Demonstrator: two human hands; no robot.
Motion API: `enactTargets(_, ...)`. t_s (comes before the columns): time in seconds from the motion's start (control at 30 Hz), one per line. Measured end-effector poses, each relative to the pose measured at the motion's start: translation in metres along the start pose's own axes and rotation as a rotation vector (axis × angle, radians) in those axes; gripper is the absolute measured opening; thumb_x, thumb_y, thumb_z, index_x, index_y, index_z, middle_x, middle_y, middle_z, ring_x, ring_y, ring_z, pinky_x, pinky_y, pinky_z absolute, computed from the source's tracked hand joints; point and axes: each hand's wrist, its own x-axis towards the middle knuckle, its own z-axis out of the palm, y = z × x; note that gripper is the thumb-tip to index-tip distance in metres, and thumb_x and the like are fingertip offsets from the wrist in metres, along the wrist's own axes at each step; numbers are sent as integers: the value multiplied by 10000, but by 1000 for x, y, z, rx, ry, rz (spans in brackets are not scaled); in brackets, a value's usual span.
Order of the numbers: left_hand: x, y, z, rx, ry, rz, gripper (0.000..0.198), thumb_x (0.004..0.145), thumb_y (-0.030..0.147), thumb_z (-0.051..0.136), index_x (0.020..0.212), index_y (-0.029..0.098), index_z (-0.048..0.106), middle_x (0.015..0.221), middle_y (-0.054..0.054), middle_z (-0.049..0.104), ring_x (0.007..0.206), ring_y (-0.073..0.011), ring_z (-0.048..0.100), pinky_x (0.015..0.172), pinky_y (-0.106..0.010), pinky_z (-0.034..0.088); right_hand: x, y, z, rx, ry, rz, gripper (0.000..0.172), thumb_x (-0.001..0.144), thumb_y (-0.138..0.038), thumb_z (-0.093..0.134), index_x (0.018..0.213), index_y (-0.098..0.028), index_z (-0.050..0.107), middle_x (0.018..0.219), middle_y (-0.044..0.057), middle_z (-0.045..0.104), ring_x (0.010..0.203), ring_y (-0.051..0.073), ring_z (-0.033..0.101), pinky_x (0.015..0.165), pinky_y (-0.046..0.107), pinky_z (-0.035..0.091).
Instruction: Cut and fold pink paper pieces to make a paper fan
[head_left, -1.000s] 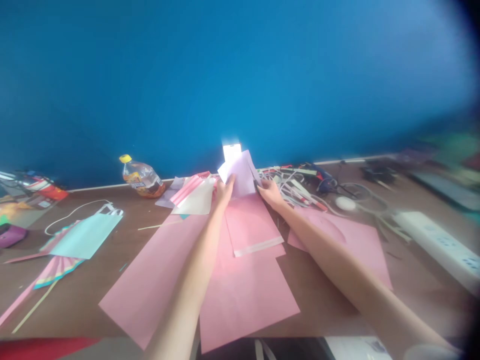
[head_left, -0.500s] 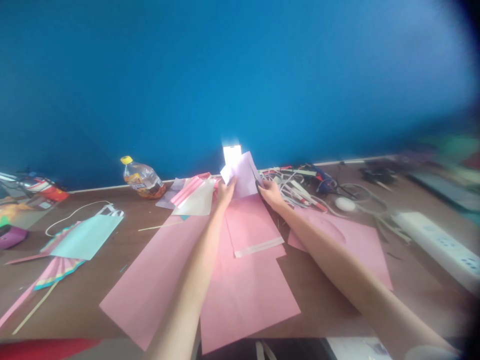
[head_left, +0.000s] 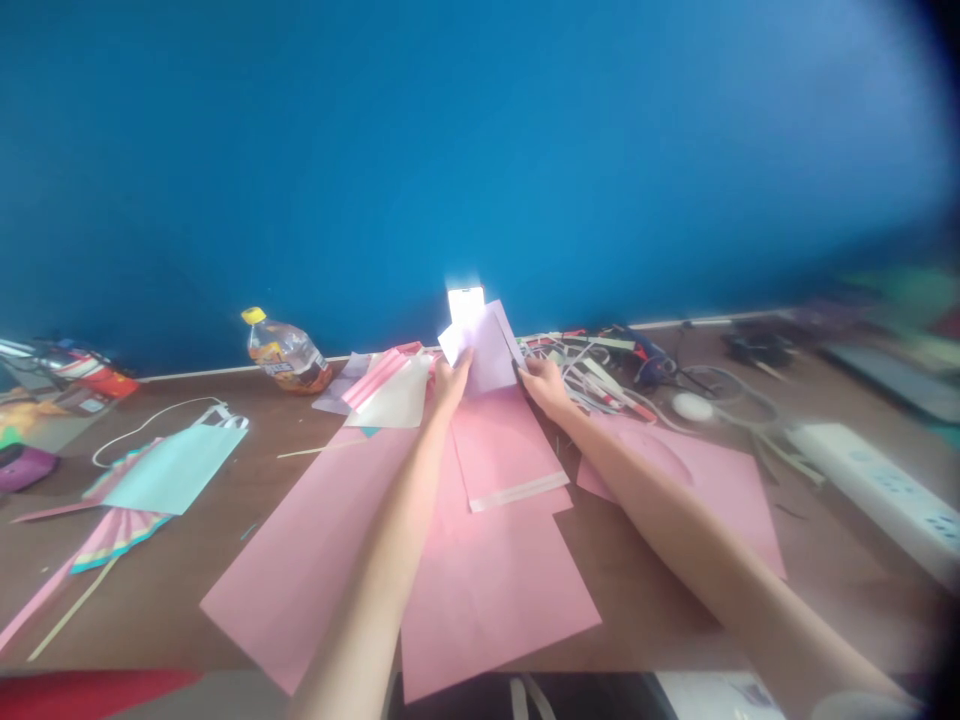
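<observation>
My left hand (head_left: 453,384) pinches the lower left of a lilac sheet of paper (head_left: 489,352), held up above the table. A narrow strip stands apart along the sheet's right edge, with a thin gap beside it. My right hand (head_left: 546,386) is closed at that edge, around a small dark tool that looks like scissors, mostly hidden by the fingers. Below the hands lies a pink paper piece (head_left: 510,450) with a pale band at its lower edge, over larger pink sheets (head_left: 495,610). Directly behind the lilac sheet stands a bright phone screen (head_left: 465,302).
A yellow-capped bottle (head_left: 289,358) leans at back left. A pale blue sheet (head_left: 176,470) overlaps a pleated paper fan (head_left: 124,535) at left. Tangled cables and strips (head_left: 592,372), another pink sheet (head_left: 720,490) and a white power strip (head_left: 877,480) lie to the right.
Both hands hold nearly the same place. The lilac sheet has tilted slightly, and the gap by its right strip looks narrower. The surroundings shift only slightly with the camera.
</observation>
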Motion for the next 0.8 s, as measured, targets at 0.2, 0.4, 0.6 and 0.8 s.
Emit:
enactTargets(0.2,3,-4,-1,-2,57,-83,600,719,611,637,1126,175,572,1146,-124,663,1077,-251,624,933,-359,460,-1,-4,-1,-27,6,4,252,722,-390,558,595,-174,543,515,-11,496,532,127,438,484,248,345)
enactTargets(0.4,1,2,-1,-59,10,0,534,740,586,634,1067,165,602,1112,-133,681,1027,-252,643,887,-348,489,-2,-9,2,-2,22,32,223,684,-389,598,672,-168,627,545,12,553,612,182,531,519,268,423)
enactTargets(0.6,0,2,1,-19,-2,-48,554,713,602,651,1065,177,606,1092,-133,692,1034,-263,648,895,-359,485,-3,-10,3,26,17,40,256,697,-410,575,717,-166,651,559,22,563,618,197,556,524,284,440)
enactTargets(0.8,2,-1,1,-35,-31,-21,533,714,575,664,1067,179,611,1102,-132,689,1048,-266,643,916,-378,473,-1,-5,3,18,42,49,264,700,-425,584,683,-166,629,598,15,589,587,170,535,518,270,431)
